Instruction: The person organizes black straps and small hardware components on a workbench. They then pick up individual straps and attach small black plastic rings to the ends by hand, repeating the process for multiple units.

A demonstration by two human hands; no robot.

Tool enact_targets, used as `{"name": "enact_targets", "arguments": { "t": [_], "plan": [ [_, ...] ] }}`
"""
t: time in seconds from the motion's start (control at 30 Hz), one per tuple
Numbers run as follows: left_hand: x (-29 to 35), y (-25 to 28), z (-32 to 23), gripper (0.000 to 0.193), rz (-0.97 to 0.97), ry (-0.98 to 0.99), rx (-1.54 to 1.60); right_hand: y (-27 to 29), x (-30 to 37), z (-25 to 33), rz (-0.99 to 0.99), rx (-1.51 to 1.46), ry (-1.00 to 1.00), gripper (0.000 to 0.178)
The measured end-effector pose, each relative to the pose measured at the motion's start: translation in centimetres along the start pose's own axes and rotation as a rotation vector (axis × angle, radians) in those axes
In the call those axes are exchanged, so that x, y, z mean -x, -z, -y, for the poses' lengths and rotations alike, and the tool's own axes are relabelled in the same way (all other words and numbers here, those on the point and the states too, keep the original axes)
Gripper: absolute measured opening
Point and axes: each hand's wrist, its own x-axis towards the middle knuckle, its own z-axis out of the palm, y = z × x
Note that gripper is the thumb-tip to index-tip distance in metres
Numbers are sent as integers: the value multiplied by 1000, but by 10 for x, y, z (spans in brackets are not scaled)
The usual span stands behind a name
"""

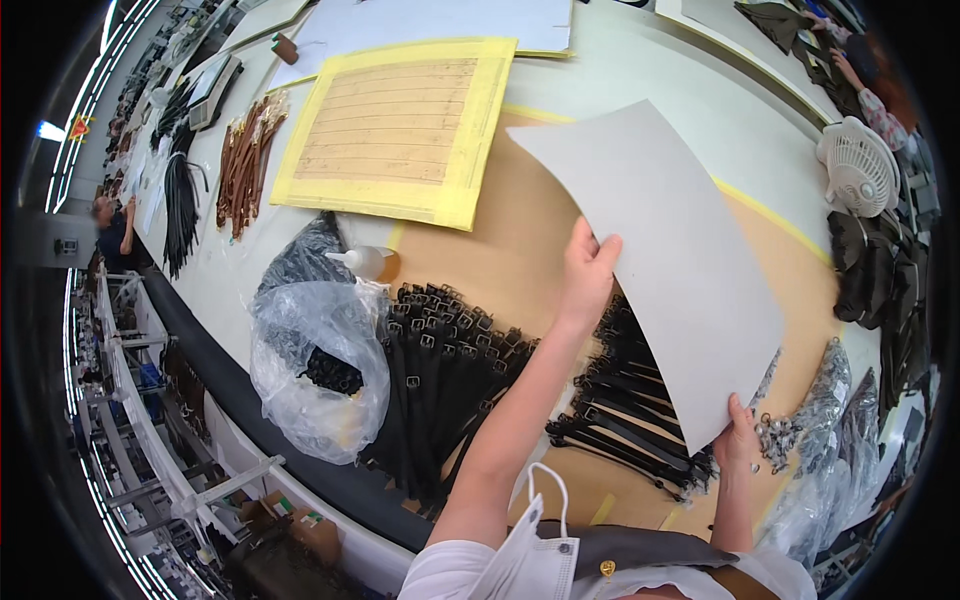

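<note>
A large grey-white sheet (680, 250), slightly bowed, is held up between my two hands over the tan work board. My left hand (588, 270) pinches its left edge, thumb on top. At the near right corner my right hand (738, 435) grips the sheet with the thumb showing. Under it, partly covered, lies a row of black straps (625, 410) side by side. Left of my left forearm is a pile of black straps with metal buckles (430, 350). What lies directly beneath the sheet's middle is hidden.
A clear plastic bag (320, 390) with black pieces and a bottle (370, 263) stand at left. Behind them lies a yellow-taped board (390, 130), beside brown straps (248, 160). Metal rings (780, 440), plastic bags and a white fan (857, 165) are at right. Other people work farther off.
</note>
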Motion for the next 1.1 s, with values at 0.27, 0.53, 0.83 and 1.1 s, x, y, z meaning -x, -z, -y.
{"name": "enact_targets", "arguments": {
  "t": [0.27, 0.53, 0.83, 1.1],
  "plan": [
    [19, -29, -132, 36, 188, -257, -432, -96, 8, -55, 163, -205, -240, 53],
    [-26, 122, -226, 45, -377, -512, -255, -292, -103, 6, 515, 117, -45, 44],
    [-43, 170, -141, 97, -695, -285, -362, -461, -219, -37, 437, 381, 134, 42],
    [-61, 208, -117, 111, -798, -246, -415, -457, -241, -47, 489, 596, 240, 45]
  ]
}}
